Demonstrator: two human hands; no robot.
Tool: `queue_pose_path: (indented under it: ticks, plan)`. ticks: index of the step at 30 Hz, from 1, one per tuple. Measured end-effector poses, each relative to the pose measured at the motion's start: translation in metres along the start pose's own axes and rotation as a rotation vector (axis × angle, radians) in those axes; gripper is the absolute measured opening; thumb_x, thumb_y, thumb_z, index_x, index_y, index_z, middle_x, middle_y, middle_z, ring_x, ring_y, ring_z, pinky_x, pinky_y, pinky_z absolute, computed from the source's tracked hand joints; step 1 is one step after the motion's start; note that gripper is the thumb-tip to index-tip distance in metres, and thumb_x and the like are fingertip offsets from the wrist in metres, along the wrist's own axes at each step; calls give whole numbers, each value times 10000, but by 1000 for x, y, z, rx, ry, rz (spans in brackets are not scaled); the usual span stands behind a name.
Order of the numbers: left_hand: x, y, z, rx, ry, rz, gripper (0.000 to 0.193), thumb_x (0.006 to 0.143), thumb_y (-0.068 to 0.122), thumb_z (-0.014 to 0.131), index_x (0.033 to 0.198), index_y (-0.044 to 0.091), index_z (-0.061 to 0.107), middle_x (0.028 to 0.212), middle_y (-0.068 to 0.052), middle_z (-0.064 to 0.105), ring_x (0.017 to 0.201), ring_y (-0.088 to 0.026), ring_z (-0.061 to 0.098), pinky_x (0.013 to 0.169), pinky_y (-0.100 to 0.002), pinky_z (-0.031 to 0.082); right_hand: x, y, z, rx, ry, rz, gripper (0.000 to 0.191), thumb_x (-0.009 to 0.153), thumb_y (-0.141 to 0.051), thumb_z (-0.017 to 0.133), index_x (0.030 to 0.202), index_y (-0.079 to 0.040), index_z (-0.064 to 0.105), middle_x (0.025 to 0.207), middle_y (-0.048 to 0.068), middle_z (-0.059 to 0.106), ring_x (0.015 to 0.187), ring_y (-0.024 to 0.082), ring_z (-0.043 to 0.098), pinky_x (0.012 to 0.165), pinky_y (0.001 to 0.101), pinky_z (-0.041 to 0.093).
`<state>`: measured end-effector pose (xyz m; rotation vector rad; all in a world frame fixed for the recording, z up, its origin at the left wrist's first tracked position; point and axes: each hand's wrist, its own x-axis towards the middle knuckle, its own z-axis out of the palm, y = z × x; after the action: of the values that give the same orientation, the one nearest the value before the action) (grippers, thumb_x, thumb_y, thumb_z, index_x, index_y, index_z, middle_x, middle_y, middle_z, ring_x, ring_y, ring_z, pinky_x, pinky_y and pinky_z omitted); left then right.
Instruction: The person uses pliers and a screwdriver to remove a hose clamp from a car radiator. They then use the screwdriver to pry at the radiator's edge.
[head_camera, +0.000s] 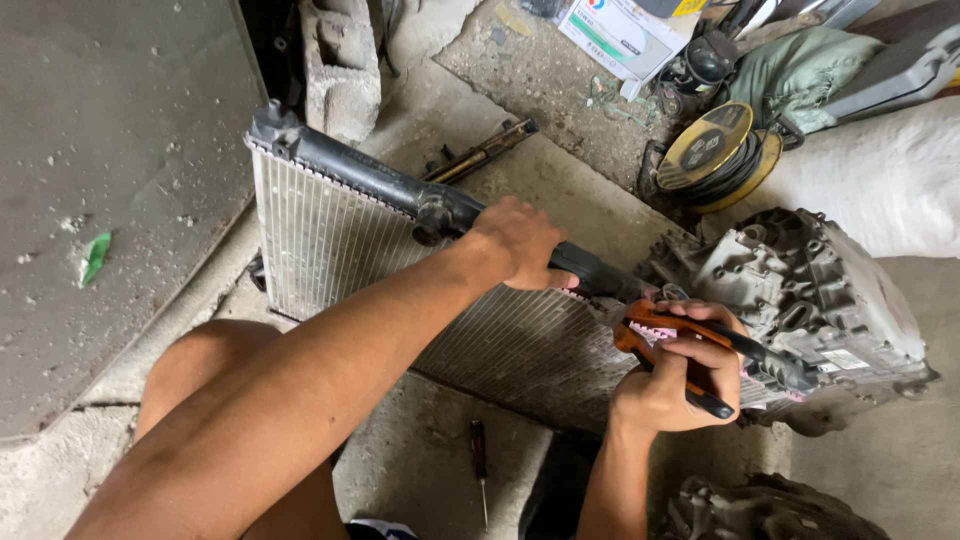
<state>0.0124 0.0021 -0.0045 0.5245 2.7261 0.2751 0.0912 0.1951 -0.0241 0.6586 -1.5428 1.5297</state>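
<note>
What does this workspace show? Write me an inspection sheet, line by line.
Surface: bare, dusty concrete floor.
Job's things: finned radiator with black top tank, tilted up; orange-handled pliers at its top edge.
Clutter: screwdriver on floor, cinder block, cardboard box, metal engine casing.
Hands: left hand grips the tank; right hand holds the pliers.
Cables: yellow cable reel.
Surroundings: grey panel at left.
</note>
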Motion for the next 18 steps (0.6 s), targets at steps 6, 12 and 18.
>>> queue_pose_path:
  ticks: [6, 12, 18]
  plan:
    - [6, -9, 8, -34, 38, -9, 743, 877, 753, 515, 1374, 211, 618, 1364, -155, 609, 1336, -360, 519, 1128, -501, 372, -3, 0, 21, 239, 139, 151, 161, 933, 170, 545, 950, 15, 503, 1281, 199, 585, 1103, 265, 632, 976, 476, 599]
    - [3, -12, 1, -24, 32, -23, 857, 861, 795, 529, 1307, 75, 662, 1375, -205, 607, 1354, -367, 522, 1155, -499, 375, 13, -17, 27, -35, 29, 136, 259, 837, 96, 503, 1068, 79, 619, 1315, 217, 591, 1250, 319, 626, 1084, 428, 530]
    - [1, -1, -8, -29, -4, 5, 914, 738, 777, 678, 1329, 81, 637, 1336, -213, 642, 1297, -375, 590, 1122, -479, 443, 23, -28, 24, -151, -22, 274, 375, 746, 131, 499, 1054, 94, 710, 1339, 203, 603, 1222, 304, 633, 1053, 390, 501]
